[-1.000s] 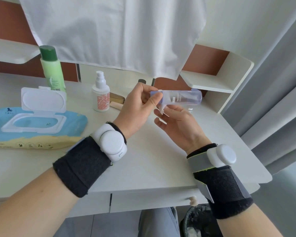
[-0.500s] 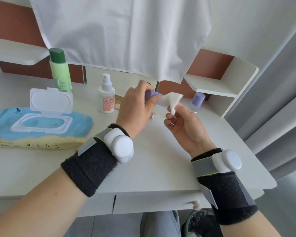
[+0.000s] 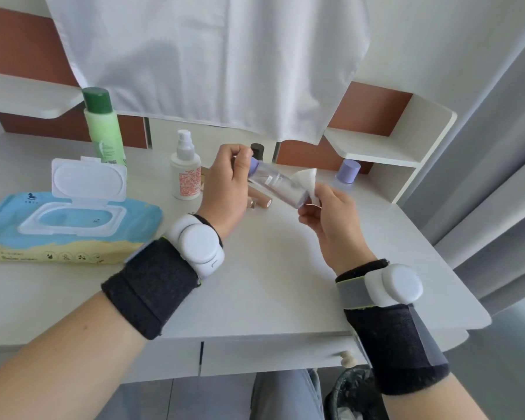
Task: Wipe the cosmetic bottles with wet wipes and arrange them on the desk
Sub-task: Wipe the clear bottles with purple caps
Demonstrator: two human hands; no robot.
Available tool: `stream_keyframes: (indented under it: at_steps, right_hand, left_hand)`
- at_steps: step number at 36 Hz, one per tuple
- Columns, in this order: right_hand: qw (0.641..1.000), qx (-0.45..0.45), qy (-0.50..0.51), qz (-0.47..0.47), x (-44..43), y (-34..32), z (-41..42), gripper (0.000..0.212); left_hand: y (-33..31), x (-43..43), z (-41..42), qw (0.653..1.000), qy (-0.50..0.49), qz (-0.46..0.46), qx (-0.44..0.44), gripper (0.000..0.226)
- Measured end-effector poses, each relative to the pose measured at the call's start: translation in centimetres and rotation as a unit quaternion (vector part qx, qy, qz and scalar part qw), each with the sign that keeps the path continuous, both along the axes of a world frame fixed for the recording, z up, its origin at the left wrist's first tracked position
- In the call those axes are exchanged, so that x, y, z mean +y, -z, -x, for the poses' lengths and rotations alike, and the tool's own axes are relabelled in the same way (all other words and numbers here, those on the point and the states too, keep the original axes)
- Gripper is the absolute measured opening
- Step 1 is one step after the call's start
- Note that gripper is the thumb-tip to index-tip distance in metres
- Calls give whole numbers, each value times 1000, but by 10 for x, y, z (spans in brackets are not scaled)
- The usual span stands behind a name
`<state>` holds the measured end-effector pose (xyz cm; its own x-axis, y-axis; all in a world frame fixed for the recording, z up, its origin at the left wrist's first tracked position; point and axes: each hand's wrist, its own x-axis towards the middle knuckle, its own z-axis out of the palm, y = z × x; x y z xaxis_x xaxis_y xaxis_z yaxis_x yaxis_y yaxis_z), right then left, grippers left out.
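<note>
Now the bottle point(image 3: 272, 184) has emerged, wipe point(image 3: 308, 179) cupping its base.

Your white tabletop point(image 3: 270, 268) carries an open wipes pack point(image 3: 70, 225) at its left edge, a green bottle point(image 3: 103, 128) and a white pump bottle point(image 3: 186, 174) along the back, and a purple-capped bottle point(image 3: 347, 174) near the back right corner.

A clear, lilac-capped bottle point(image 3: 276, 184) and a plain white wipe point(image 3: 307, 178), over a white table point(image 3: 270, 274). The tall bottle point(image 3: 105, 131) is pale green, dark green at the cap; the pump bottle point(image 3: 186, 174) white with red print. The pack point(image 3: 73, 241) is sky blue above, sandy yellow below, its lid point(image 3: 87, 180) white. White cloth point(image 3: 209, 56), red-brown panel point(image 3: 19, 47), grey curtain point(image 3: 497, 131), black wrist straps point(image 3: 152, 286).
</note>
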<state>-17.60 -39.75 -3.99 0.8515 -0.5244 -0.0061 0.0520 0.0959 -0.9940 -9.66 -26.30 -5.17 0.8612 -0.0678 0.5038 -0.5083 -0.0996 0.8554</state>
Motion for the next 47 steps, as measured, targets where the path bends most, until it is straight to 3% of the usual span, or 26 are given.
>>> stream_keyframes:
  at_steps: [6,13,16,20,25,31,36,42,47]
  right_hand:
    - [994,-4,-53,-91,-4,3,1,26]
    - [994,5,-104,44,2,7,1,15]
    - [996,-16,-59,71,5,7,0,16]
    - [999,-40,29,19,-2,3,0,22]
    - [997,-42,69,7,-3,5,-3,18]
    - [999,-35,14,-2,-3,6,-3,13]
    - [999,-43,-16,25,-1,8,-3,14]
    - [999,-37,8,-12,-7,9,-4,18]
    - [998,-23,-50,-14,-3,10,-3,16]
  left_hand:
    - [-5,0,2,997,-1,72,19,16]
    - [3,4,-7,999,-37,24,-8,15]
    - [4,2,-3,998,-43,-22,-40,18]
    - [4,0,-5,994,-86,-6,-63,25]
    - [7,4,-14,996,-75,47,-17,25]
    - [0,-2,-1,999,-12,41,-1,15]
    - [11,5,-22,998,-18,64,17,24]
    - [7,2,-13,1000,-13,-3,-12,17]
    - [9,7,-18,998,-63,-4,-25,30]
